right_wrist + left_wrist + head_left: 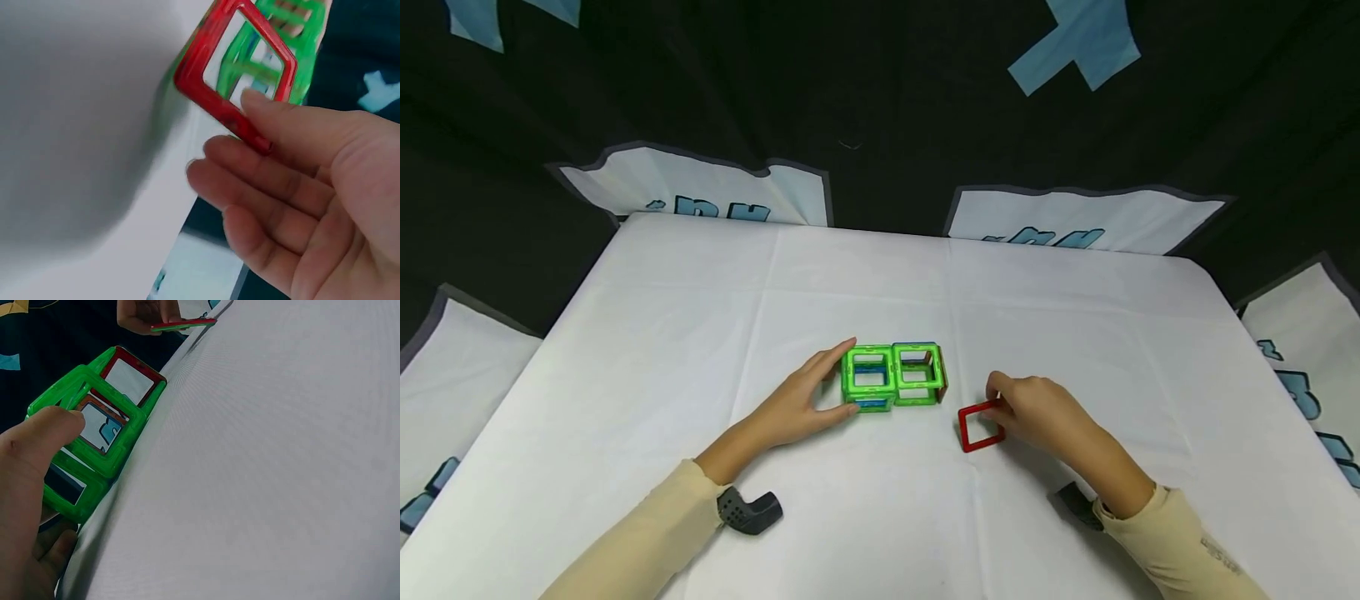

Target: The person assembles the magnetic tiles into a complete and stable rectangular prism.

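Note:
Two joined box shapes built of magnetic tiles (893, 394), mostly green with blue and red sides, stand on the white table. My left hand (797, 408) holds the left end of this build between thumb and fingers; in the left wrist view the thumb lies on a green frame (103, 464). To the right, apart from the build, my right hand (1037, 412) pinches a red square magnetic tile (964, 429) by its right edge. The tile is tilted. A thin green edge shows along it in the left wrist view. The other right fingers (250, 187) are loosely bent below the tile.
A white cloth (865, 283) covers the table, with fold lines across it. Black curtains (880, 108) with white and blue patches hang behind the far edge. Dark wrist devices (751, 512) sit at both sleeve cuffs.

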Tool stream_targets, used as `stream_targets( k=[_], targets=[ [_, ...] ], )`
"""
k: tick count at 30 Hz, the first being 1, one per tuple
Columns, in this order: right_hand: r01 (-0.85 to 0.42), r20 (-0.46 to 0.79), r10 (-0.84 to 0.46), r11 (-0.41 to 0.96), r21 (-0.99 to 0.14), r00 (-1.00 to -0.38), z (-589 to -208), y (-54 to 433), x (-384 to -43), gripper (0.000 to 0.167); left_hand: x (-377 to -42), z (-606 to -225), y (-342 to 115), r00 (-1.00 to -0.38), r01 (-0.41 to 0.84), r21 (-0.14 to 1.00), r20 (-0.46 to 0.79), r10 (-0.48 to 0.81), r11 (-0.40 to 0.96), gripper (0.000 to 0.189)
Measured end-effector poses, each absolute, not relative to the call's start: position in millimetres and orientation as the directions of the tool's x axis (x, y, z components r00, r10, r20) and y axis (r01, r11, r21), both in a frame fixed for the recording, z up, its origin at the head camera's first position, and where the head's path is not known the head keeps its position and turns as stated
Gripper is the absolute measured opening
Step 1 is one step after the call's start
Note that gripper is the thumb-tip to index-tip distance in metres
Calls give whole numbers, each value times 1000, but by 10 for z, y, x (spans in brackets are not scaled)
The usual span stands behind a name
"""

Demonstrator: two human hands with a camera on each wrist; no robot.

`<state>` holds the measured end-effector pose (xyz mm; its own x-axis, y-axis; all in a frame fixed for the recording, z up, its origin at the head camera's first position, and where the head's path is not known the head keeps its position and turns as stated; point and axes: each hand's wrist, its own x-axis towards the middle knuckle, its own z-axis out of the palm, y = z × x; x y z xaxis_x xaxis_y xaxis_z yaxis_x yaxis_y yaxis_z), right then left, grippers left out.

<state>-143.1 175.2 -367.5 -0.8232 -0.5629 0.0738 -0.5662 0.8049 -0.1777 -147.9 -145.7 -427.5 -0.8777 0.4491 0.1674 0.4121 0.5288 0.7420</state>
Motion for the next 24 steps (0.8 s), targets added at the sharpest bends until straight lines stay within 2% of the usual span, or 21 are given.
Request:
stream_targets(
  k=[5, 10, 17, 24],
  targets=[
    [-682, 223, -650, 722, -116, -726, -3698, 1552, -1367, 22, -1474, -4273, -1466, -877, 417, 736, 173, 447, 533, 82],
    [-746, 353, -684, 663, -65, -638, -3757, 1401, -1359, 25, -1469, -4276, -1453, -877, 418, 740, 177, 447, 527, 83],
    [-741, 441, -658, 671, -24, -610, -3820, 1276, -1386, 28, -1475, -4280, -1455, -880, 405, 744, 160, 446, 532, 81],
    [-737, 522, -647, 674, 51, -556, -3862, 1245, -1440, 33, -1474, -4279, -1454, -879, 413, 738, 168, 447, 534, 82]
  ],
)
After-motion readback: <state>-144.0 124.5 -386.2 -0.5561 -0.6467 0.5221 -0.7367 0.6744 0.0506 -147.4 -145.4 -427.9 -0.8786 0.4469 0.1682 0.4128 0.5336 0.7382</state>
